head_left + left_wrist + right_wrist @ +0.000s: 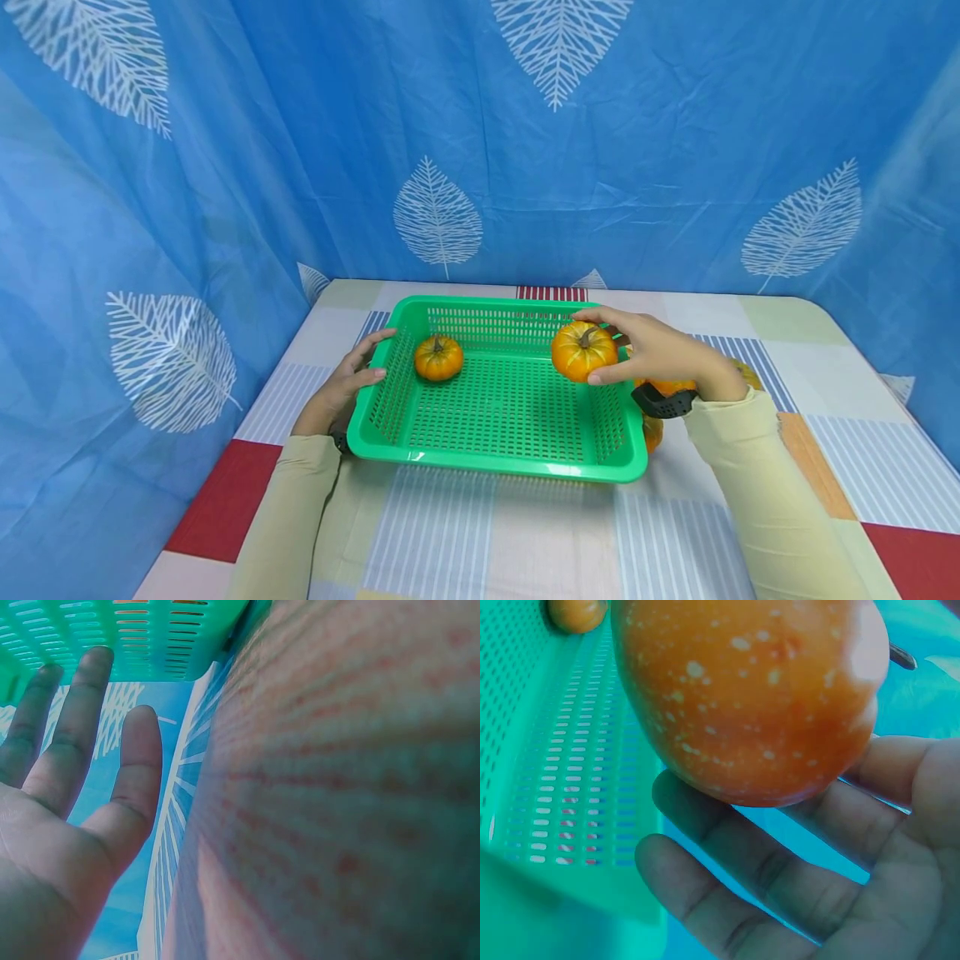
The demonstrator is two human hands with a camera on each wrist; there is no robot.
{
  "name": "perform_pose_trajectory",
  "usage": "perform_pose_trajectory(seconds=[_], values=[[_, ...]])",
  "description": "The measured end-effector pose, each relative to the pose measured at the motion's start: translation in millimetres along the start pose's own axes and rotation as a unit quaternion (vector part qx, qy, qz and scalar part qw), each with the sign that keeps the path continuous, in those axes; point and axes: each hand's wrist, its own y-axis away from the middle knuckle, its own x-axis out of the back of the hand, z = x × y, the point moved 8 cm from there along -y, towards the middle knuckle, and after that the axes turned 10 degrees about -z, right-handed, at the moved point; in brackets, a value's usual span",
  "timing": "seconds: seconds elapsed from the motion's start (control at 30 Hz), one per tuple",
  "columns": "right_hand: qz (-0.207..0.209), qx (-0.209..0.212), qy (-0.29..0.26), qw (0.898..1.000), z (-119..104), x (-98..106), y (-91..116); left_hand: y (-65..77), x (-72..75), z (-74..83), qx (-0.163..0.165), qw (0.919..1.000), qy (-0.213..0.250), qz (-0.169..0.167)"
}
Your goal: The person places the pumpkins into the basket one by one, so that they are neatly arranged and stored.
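Note:
My right hand [652, 346] grips a small orange pumpkin [583, 352] between thumb and fingers, over the right part of a green plastic basket [495, 468]. In the right wrist view the held pumpkin [750, 697] shows its speckled underside, and two fingers extend below it. Inside the basket, at its left end, sits another small pumpkin [438, 358]. My left hand [345, 379] is at the basket's left side, its fingers fairly straight by the rim. In the left wrist view the fingertips of this hand [60, 825] reach the basket's slotted wall [150, 637].
More pumpkins [654, 432] lie on the table right of the basket, partly hidden by the right hand, wrist and basket rim. A patchwork cloth [555, 533] covers the table. Blue curtains with white leaves [510, 183] hang behind and to the left.

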Motion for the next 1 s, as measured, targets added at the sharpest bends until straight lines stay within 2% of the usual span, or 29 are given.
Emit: perform_pose_trajectory(seconds=[0.4, 0.67, 1.0], values=[[-0.028, 0.004, -0.001, 1.000, -8, -1, -28, 0.4, 1.2, -2.0, 0.003, 0.9999, 0.015, 0.002], [-0.036, -0.009, 0.000, 0.999, -10, -4, -48, 1.2, 1.1, -0.9, 0.001, 0.9997, 0.025, 0.002], [-0.046, -0.009, -0.020, 0.999, -12, -11, -68, 0.7, -0.4, 0.6, -0.002, 0.9993, 0.036, -0.005]])
